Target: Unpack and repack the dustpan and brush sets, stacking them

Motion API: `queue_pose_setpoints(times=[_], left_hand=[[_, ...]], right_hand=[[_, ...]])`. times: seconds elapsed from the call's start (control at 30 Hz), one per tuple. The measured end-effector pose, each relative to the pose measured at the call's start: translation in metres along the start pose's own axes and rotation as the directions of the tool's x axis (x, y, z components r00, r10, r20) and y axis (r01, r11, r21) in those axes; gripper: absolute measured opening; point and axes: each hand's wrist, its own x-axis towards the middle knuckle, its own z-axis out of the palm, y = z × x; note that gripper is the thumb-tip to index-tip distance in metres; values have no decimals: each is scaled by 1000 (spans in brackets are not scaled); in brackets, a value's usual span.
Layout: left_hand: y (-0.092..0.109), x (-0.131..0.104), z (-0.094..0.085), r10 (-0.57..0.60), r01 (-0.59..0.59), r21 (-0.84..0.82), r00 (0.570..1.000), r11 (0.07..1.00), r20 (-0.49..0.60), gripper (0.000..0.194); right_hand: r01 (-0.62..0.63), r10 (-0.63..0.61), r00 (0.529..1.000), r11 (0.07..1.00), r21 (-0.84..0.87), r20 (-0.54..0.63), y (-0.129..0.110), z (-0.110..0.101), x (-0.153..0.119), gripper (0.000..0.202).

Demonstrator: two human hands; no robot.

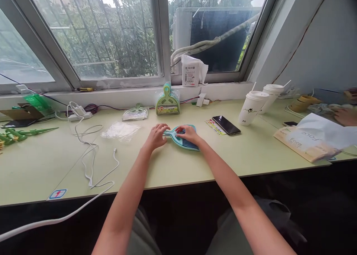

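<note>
A small teal dustpan and brush set [175,136] lies on the table in front of me, its handle pointing left and its dark blue bristles to the right. My left hand [157,136] is curled at the handle end, the handle between thumb and fingers. From above, my right hand [189,134] grips the set where the handle meets the pan, fingers bent and covering part of the bristles. Behind, green dustpan and brush sets [167,102] in clear wrap stand against the wall. Clear plastic bags [120,131] lie to the left.
A phone [226,125] rests partly on a colourful card [214,127] at right. Beyond it stand two white lidded cups [251,108] with straws. A tissue pack [304,143] sits far right, near another person's hand [346,116]. White cables [90,165] trail across the left.
</note>
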Motion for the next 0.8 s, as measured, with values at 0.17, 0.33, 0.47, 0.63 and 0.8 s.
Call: queue_pose_setpoints(times=[0.17, 0.33, 0.47, 0.63, 0.8], left_hand=[[8, 3, 8, 83, -91, 90, 993, 992, 86, 37], [7, 3, 14, -8, 0, 46, 986, 999, 164, 36], [10, 4, 19, -133, 140, -12, 960, 990, 246, 39], [18, 4, 18, -146, 169, -82, 961, 982, 234, 34], [27, 8, 13, -235, 188, -268, 959, 945, -158, 39]], right_hand=[[27, -27, 1000, 1000, 10, 12, -1, 2, 0, 21], [5, -4, 1000, 999, -39, 28, -5, 1, 0, 22], [-6, 14, 997, 994, -105, 75, -8, -2, 1, 22], [-29, 41, 997, 985, -168, 67, -11, -3, -1, 19], [-112, 95, 991, 973, -201, -94, -19, 0, -2, 21]])
